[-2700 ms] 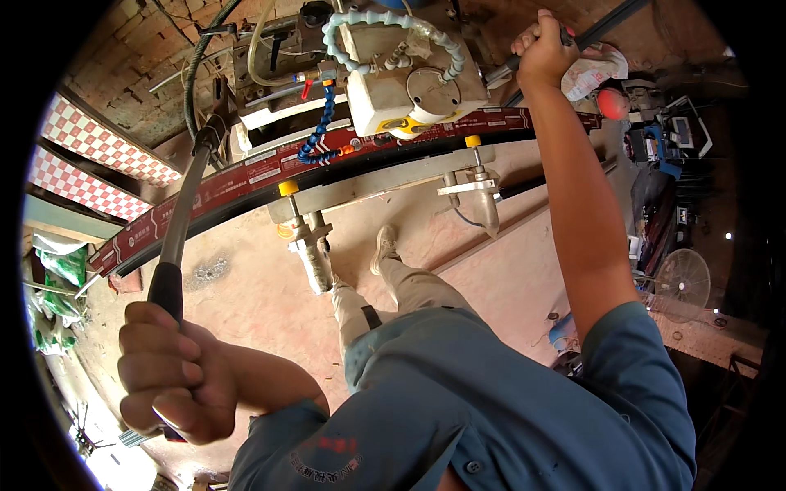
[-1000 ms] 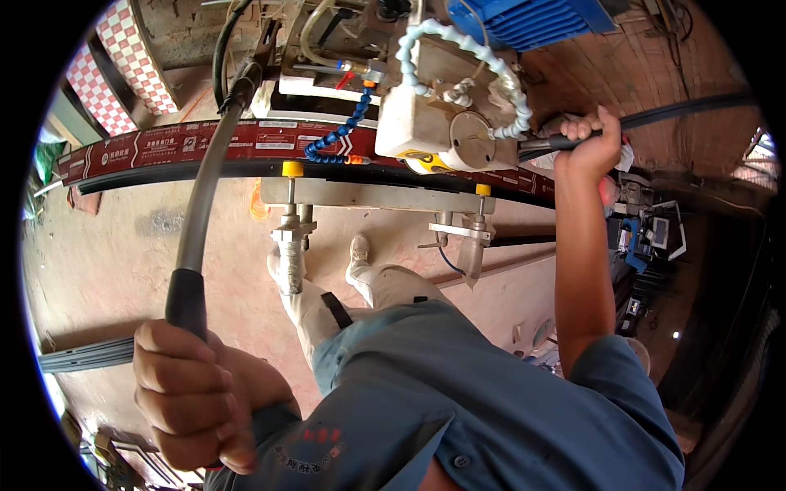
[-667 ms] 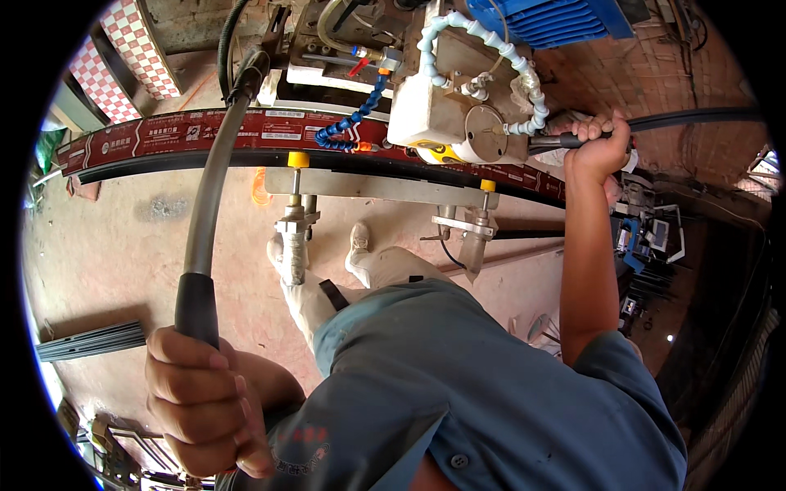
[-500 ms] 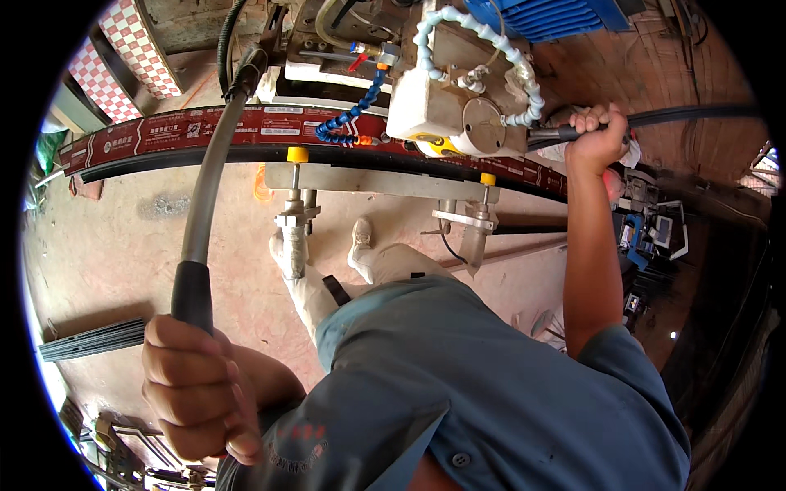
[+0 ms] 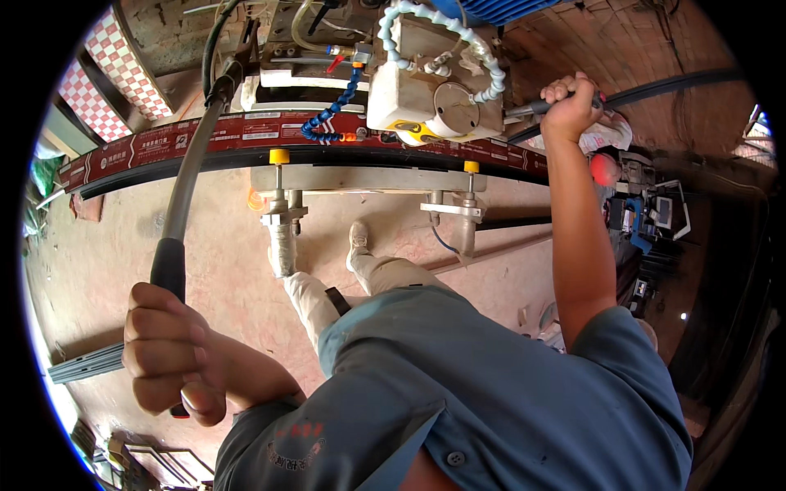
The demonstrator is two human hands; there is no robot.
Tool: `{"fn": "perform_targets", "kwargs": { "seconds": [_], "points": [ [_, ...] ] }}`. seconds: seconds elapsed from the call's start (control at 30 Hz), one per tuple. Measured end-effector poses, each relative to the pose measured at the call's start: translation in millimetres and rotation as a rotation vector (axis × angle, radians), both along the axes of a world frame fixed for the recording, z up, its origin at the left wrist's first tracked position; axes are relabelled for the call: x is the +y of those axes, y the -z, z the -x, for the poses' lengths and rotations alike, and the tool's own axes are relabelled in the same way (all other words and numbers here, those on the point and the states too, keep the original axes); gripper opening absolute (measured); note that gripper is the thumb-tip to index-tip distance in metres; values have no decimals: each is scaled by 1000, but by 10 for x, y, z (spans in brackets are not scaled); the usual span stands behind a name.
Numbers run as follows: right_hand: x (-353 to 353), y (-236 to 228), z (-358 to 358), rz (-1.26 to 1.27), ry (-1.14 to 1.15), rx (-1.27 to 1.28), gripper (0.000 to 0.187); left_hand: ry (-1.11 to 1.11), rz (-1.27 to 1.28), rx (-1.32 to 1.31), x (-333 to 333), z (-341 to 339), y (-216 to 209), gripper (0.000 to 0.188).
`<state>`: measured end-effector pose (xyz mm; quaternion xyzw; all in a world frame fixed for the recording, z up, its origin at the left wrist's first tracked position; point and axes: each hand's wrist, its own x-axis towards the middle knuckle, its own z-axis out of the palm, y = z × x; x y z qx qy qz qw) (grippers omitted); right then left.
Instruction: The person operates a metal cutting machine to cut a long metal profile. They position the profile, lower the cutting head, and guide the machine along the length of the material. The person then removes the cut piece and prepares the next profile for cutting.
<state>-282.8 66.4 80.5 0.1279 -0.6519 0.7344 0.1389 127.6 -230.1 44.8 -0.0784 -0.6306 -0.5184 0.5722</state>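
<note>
My left hand (image 5: 170, 352) is wrapped round the black grip of a long metal lever (image 5: 192, 168), which runs up to a pivot on the machine at the top left. My right hand (image 5: 571, 105) is closed on the black grip of a shorter handle (image 5: 532, 107) at the right side of the white machine head (image 5: 413, 94). Under that head lies a long bar (image 5: 270, 127) with red printed film along it and a black lower edge. Two air clamps with yellow caps, a left one (image 5: 280, 157) and a right one (image 5: 472, 167), stand against the bar's near side.
A blue jointed coolant hose (image 5: 327, 106) with an orange nozzle points at the bar; a white jointed hose (image 5: 483, 57) loops over the head. A blue ribbed motor (image 5: 524, 16) sits behind. Dark profiles (image 5: 86, 362) lie on the floor at left. Equipment (image 5: 647, 204) stands at right.
The left lever's grip and my left hand have shifted slightly left and up in view. The machine and right hand also sit a little further left and higher, as the view has shifted.
</note>
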Motion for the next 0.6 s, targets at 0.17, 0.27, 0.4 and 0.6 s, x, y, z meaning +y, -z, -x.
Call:
{"fn": "perform_targets", "kwargs": {
  "seconds": [0.17,0.27,0.4,0.6],
  "points": [
    [43,-29,-32,-9,-8,6,25,-44,26,-60,-37,19,-38,21],
    [30,-45,-85,-11,7,3,22,-45,20,-47,-37,11,-31,19],
    [-22,-62,-133,-9,9,-10,25,-68,5,-12,-35,47,-52,20],
    [76,-32,-58,68,-20,-11,26,24,-12,-1,-59,179,-227,22]
  ]
}}
